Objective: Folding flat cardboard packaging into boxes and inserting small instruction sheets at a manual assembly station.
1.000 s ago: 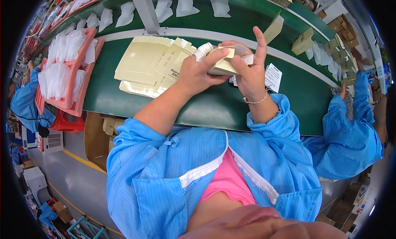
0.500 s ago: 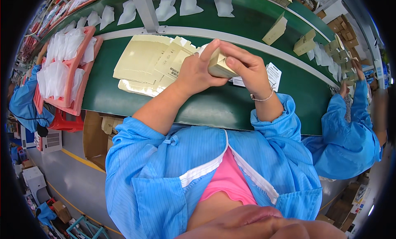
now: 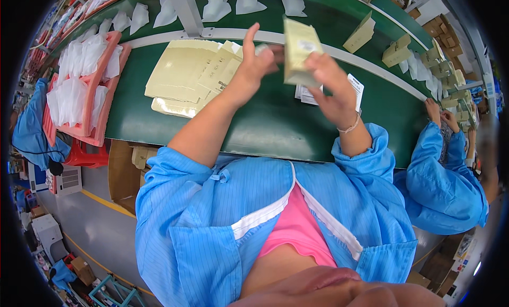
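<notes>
My right hand [image 3: 338, 90] grips a small cream cardboard box [image 3: 302, 47] by its near right side. The box stands raised over the far part of the green bench, its top flaps sticking up. To its left, my left hand [image 3: 248, 74] is apart from the box, fingers spread and partly smeared by motion. A small whitish patch shows by its fingertips, too blurred to make out. Below that hand lies a stack of flat cream carton blanks [image 3: 180, 74]. Printed white leaflets [image 3: 356, 90] lie beside and partly behind my right hand.
Pink trays [image 3: 87, 90] of white-wrapped items stand at the left. Beyond a metal rail [image 3: 265, 37], white pouches [image 3: 216, 7] and upright cream boxes [image 3: 360, 32] sit on a green belt. A co-worker's blue sleeve [image 3: 424, 143] is at the right, an open carton [image 3: 122, 174] below the bench.
Both hands were together around the box. Now my left hand has let go and moved slightly left, while my right hand has raised the box away, upright.
</notes>
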`<state>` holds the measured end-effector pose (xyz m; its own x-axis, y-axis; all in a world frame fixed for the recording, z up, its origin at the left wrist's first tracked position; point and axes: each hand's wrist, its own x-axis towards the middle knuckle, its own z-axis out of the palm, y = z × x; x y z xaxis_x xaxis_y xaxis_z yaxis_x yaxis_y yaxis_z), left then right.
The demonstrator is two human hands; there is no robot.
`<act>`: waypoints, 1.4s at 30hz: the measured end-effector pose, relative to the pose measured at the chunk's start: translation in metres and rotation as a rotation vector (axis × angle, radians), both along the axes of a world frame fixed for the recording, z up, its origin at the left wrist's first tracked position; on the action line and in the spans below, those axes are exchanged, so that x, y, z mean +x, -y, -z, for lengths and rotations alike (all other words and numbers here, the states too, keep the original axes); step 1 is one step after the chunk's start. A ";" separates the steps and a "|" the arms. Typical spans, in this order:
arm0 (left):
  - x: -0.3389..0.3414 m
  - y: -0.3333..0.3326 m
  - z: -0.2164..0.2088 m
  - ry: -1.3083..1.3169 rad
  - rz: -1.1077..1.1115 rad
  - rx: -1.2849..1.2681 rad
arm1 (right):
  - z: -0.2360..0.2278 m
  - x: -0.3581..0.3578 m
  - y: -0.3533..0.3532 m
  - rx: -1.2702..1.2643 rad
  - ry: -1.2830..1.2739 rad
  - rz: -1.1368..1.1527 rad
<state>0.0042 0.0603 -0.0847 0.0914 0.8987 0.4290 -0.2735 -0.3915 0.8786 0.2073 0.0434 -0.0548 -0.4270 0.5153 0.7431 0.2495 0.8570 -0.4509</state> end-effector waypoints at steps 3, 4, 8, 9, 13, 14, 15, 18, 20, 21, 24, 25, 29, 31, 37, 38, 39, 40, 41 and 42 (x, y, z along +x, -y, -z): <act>0.000 0.005 -0.026 -0.004 0.237 -0.606 | 0.006 0.009 0.001 0.176 0.300 -0.166; -0.002 0.004 -0.023 -0.004 0.235 -0.606 | 0.005 0.011 0.004 0.044 0.351 -0.090; -0.005 -0.006 -0.007 -0.061 0.027 -0.284 | 0.020 0.033 0.001 -0.316 0.494 0.053; -0.005 -0.007 -0.009 -0.090 0.053 -0.288 | 0.029 0.043 -0.005 -0.411 0.535 0.047; -0.008 -0.008 -0.009 -0.141 0.094 -0.303 | 0.037 0.057 -0.024 -0.588 0.568 -0.056; -0.008 -0.009 -0.009 -0.127 0.089 -0.302 | 0.036 0.060 -0.028 -0.624 0.568 -0.101; -0.008 -0.010 -0.009 -0.114 0.084 -0.300 | 0.036 0.062 -0.031 -0.622 0.568 -0.099; -0.008 -0.012 -0.011 -0.107 0.081 -0.324 | 0.037 0.067 -0.039 -0.691 0.589 -0.162; -0.008 -0.011 -0.011 -0.104 0.077 -0.339 | 0.034 0.064 -0.038 -0.704 0.585 -0.168; -0.008 -0.011 -0.012 -0.112 0.087 -0.335 | 0.031 0.062 -0.039 -0.718 0.582 -0.172; -0.008 -0.012 -0.013 -0.129 0.109 -0.331 | 0.025 0.060 -0.041 -0.731 0.587 -0.179; -0.008 -0.012 -0.012 -0.135 0.105 -0.317 | 0.023 0.060 -0.040 -0.733 0.595 -0.183; -0.011 -0.010 -0.013 -0.143 0.093 -0.287 | 0.016 0.059 -0.039 -0.702 0.623 -0.189; -0.011 -0.010 -0.011 -0.139 0.086 -0.296 | 0.011 0.060 -0.038 -0.692 0.634 -0.192; -0.007 0.004 -0.018 -0.318 0.156 -0.239 | -0.045 0.057 -0.031 -0.233 -0.144 -0.031; -0.007 0.006 -0.019 -0.392 0.193 -0.197 | -0.050 0.052 -0.030 -0.064 -0.279 -0.044; -0.006 0.005 -0.020 -0.467 0.234 -0.149 | -0.051 0.048 -0.030 -0.057 -0.279 -0.039; -0.005 0.005 -0.022 -0.468 0.238 -0.143 | -0.052 0.043 -0.030 -0.054 -0.096 0.055; -0.005 0.004 -0.022 -0.480 0.218 -0.112 | -0.051 0.036 -0.032 -0.051 0.089 0.144; -0.005 0.003 -0.022 -0.492 0.198 -0.082 | -0.050 0.029 -0.034 -0.049 0.273 0.232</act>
<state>-0.0008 0.0577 -0.0625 0.4348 0.8727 0.2221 0.1168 -0.2992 0.9470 0.2359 0.0774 -0.0051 -0.4741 0.6536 0.5899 0.5518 0.7427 -0.3794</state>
